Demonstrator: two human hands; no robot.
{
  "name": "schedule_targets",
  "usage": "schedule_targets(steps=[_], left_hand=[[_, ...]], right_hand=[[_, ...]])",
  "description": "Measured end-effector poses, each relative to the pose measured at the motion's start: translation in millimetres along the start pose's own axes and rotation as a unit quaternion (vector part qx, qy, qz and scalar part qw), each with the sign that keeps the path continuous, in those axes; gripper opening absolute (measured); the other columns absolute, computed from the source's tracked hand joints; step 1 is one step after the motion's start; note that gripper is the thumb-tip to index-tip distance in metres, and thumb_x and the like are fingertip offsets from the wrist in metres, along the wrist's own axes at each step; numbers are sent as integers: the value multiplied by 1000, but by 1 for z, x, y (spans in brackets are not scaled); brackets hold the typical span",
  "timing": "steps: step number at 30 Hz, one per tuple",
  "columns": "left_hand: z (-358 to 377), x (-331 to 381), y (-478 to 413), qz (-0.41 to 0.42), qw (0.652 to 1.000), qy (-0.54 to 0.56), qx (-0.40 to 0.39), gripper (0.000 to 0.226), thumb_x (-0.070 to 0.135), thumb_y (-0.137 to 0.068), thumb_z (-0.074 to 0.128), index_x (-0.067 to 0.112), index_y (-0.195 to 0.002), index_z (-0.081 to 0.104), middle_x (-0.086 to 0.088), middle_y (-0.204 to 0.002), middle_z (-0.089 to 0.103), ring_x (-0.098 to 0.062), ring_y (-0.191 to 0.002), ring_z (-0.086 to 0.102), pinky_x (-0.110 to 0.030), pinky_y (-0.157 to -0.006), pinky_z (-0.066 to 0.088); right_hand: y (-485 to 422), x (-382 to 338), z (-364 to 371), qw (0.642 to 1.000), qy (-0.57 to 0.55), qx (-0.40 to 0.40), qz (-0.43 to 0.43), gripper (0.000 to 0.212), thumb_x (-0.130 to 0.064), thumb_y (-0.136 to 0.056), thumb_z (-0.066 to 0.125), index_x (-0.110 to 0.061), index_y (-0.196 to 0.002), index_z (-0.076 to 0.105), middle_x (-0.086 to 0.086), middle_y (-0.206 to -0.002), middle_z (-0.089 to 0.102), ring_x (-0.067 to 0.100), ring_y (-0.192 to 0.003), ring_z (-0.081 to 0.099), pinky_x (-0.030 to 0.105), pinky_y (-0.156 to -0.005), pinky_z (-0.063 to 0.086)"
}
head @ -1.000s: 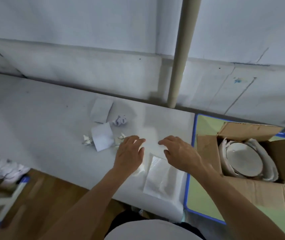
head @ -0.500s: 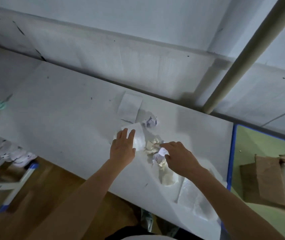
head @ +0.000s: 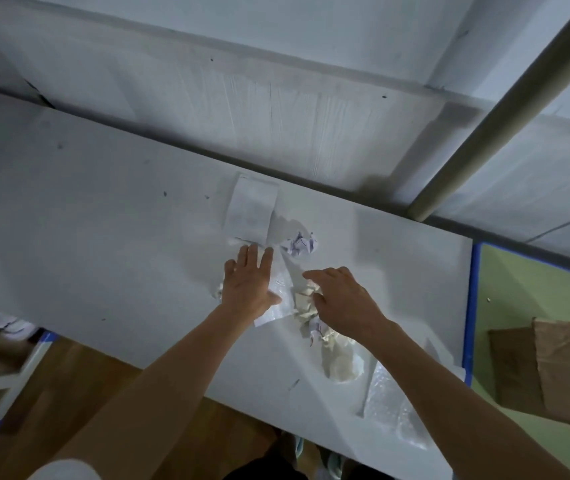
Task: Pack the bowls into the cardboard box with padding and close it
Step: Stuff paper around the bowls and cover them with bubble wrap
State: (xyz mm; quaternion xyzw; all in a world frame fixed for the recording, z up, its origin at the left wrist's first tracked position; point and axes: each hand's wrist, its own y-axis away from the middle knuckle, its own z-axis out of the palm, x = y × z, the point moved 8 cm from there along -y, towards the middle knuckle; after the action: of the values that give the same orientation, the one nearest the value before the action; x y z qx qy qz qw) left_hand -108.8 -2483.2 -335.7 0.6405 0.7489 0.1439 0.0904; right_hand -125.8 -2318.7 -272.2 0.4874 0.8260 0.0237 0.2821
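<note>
My left hand (head: 250, 284) lies flat, fingers spread, on a sheet of bubble wrap (head: 278, 301) on the white table (head: 103, 237). My right hand (head: 344, 301) curls over a heap of crumpled paper (head: 306, 299); whether it grips any I cannot tell. Another crumpled ball with blue writing (head: 299, 244) sits just beyond the hands. A flat white sheet (head: 250, 211) lies farther back. A second bubble wrap sheet (head: 392, 407) lies near the table's front edge under my right forearm. Only the cardboard box's flaps (head: 546, 368) show at the right edge; the bowls are out of view.
The box stands on a green mat with a blue border (head: 470, 306) right of the table. A beige pole (head: 494, 112) leans against the wall at the back right. Wooden floor (head: 79, 393) and a white-blue frame (head: 16, 372) lie below the table's front edge.
The view has swung left, so the box with the bowl has slid almost out of frame. Both hands have reached forward from the near bubble wrap to the crumpled paper and small sheet.
</note>
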Motion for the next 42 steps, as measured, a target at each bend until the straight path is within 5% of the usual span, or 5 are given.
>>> schedule_targets(steps=[4, 13, 24, 31, 42], left_hand=[[5, 3, -9, 14, 998, -35, -46, 116, 56, -73, 74, 18, -156, 2, -11, -148, 35, -30, -141, 27, -46, -111, 23], [-37, 15, 5, 55, 994, -16, 89, 43, 22, -73, 75, 18, -111, 55, 3, -87, 63, -23, -83, 59, -35, -82, 33], [-111, 89, 58, 190, 971, 120, 77, 60, 26, -80, 73, 15, -131, 44, -3, -124, 53, -22, -111, 47, -33, -96, 41], [-117, 152, 80, 231, 930, 285, -8, 47, 40, -94, 59, 27, -134, 38, 1, -124, 51, -13, -107, 52, -25, -86, 45], [-124, 245, 91, 336, 915, 224, -26, 38, 26, -98, 54, 17, -135, 48, -4, -117, 54, -18, -104, 54, -30, -85, 46]], right_hand=[[-4, -1, 2, 1000, -8, -1, 2, 47, -14, -95, 46, -27, -140, 47, -4, -132, 56, 18, -127, 39, 31, -96, 41], [-2, 3, -1, 999, -49, 15, 3, 47, -18, -95, 48, -28, -141, 45, -3, -128, 58, 18, -122, 43, 32, -95, 42], [33, 7, -60, 965, -251, 78, -11, 36, -49, -90, 60, -36, -123, 52, -15, -109, 64, 4, -94, 62, 25, -86, 52], [89, 67, -102, 951, -275, 133, 43, 23, -18, -88, 67, -28, -109, 64, -12, -97, 65, 6, -89, 63, 23, -81, 53], [156, 118, -116, 931, -312, 174, 77, 51, -8, -80, 68, -28, -125, 54, -5, -108, 62, 11, -96, 62, 27, -83, 54]])
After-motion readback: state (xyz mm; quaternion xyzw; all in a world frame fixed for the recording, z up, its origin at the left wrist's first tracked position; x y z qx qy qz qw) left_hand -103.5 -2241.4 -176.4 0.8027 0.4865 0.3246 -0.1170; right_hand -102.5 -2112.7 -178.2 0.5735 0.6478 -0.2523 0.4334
